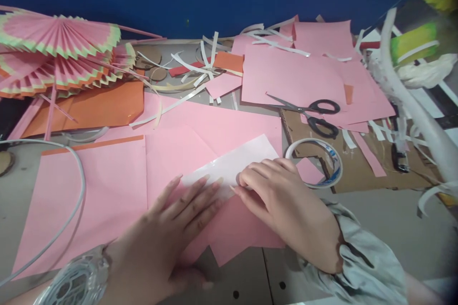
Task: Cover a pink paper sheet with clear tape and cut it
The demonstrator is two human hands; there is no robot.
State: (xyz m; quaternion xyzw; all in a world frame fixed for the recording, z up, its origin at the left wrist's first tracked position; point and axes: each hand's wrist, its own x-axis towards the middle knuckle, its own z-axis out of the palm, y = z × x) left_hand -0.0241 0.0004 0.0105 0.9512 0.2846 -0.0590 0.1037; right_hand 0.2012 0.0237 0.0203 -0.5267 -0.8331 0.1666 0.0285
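A white, slightly glossy strip of paper (218, 167) lies slantwise over pink paper in the middle of the table. My left hand (171, 228) rests flat, its fingers spread and their tips on the strip's lower left edge. Over the strip's right end, my right hand (275, 190) has its fingers curled in and the thumb close to them; whatever sits between those fingertips is hidden. Pink sheets (171, 152) extend beneath and behind both hands. Just right of my right hand lies a roll of tape (336, 167) with a blue-printed core.
Black-handled scissors (324, 116) lie on pink sheets and brown cardboard (358, 176) at right. Pleated pink paper fans (60, 38) and orange paper (96, 107) are at left. A white cable (80, 190) loops over the left pink sheet. Paper scraps (200, 66) clutter the back.
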